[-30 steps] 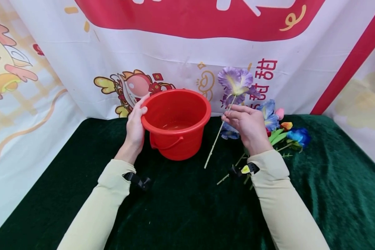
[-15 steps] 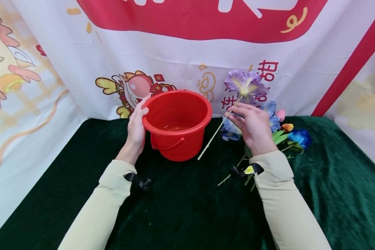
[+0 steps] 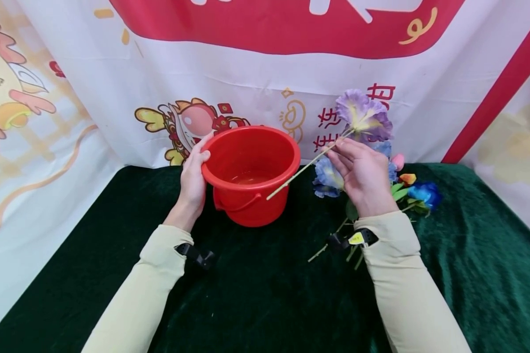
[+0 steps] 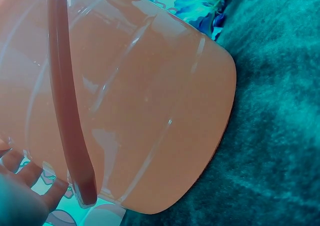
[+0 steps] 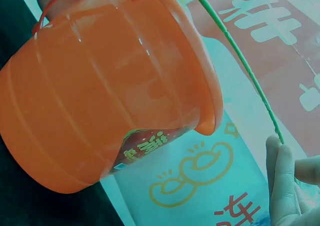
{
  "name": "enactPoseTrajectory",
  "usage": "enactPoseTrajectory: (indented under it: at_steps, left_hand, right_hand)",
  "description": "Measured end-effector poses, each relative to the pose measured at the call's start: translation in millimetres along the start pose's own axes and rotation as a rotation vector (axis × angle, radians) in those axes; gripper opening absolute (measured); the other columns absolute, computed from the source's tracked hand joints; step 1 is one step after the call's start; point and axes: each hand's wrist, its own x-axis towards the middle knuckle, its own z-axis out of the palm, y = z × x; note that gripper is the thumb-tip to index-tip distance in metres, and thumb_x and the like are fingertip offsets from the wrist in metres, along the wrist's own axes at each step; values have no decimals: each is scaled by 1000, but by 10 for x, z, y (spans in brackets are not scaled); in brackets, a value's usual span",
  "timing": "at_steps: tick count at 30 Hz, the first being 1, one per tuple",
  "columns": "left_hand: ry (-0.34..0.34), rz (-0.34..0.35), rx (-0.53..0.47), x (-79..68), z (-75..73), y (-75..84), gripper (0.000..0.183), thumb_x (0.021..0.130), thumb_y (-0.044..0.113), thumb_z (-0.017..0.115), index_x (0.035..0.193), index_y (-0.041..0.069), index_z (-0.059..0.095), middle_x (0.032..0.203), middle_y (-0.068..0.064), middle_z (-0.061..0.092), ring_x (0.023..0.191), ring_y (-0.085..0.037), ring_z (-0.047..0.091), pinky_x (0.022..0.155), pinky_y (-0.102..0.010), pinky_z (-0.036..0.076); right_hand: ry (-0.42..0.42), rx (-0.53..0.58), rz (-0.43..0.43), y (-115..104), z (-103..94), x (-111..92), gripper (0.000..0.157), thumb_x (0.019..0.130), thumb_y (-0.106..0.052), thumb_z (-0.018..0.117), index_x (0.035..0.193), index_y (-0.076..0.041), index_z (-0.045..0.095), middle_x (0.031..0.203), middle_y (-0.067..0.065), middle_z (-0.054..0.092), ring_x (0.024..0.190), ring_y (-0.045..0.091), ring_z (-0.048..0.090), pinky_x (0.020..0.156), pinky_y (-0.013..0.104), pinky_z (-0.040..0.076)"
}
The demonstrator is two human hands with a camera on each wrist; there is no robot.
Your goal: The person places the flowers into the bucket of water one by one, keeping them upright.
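In the head view, my left hand holds the left side of a red plastic bucket, thumb at the rim and fingers along the outer wall. The bucket stands upright on the cloth, its handle hanging down. My right hand pinches the thin stem of a purple artificial iris between thumb and fingers. Its bloom points up and to the right; the bare stem slants down left, its lower end appearing in front of the bucket's right rim. Fingertips of my left hand show beside the bucket in the left wrist view.
Several artificial flowers lie right of the bucket, partly behind my right hand: a pale blue bloom, a deep blue one, an orange one. Their stems point toward me. Dark green cloth covers the table; a printed backdrop rises behind.
My right hand has moved slightly right and tipped the iris: the bloom went right, and the stem's lower end swung left and up to the bucket. The left hand and bucket stay put.
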Motion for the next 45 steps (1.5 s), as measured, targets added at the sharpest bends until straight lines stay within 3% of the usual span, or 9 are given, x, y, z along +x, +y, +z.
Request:
enactPoseTrajectory:
  at_steps: [11,21,29,38,45]
  left_hand:
    - [-1,-2,-1,-6,18,17,53,112,26,32,165,28,38,168,2,42,150,-23,42,128,-51,37]
    - [10,-14,-7,-7,6,6,53,112,26,32,165,28,38,167,2,43,150,-23,43,128,-51,37]
    - [11,-16,-11,-4,16,12,53,112,27,33,165,29,39,167,2,43,149,-22,43,128,-50,37]
    - [10,-14,-3,5,14,-13,53,112,26,33,165,29,38,168,3,42,149,-22,43,127,-49,38]
    - [9,-17,0,8,5,0,53,112,27,33,165,29,39,168,4,42,150,-22,43,128,-49,37]
  right_hand:
    - [23,71,-55,-49,27,-54,5,95,7,71,96,3,74,90,14,81,83,23,82,81,28,65]
    - [55,67,-108,25,87,-24,8,96,7,70,90,3,74,89,14,82,79,22,82,79,28,65]
    - [91,27,-158,142,118,33,6,95,7,71,98,3,70,90,12,80,80,21,81,82,30,65]
    - [24,-163,-248,295,365,208,10,92,8,73,97,1,67,82,11,78,68,18,79,72,28,66]
    - [-95,-556,-281,294,699,276,14,92,4,75,105,5,72,81,8,78,66,15,76,67,27,66]
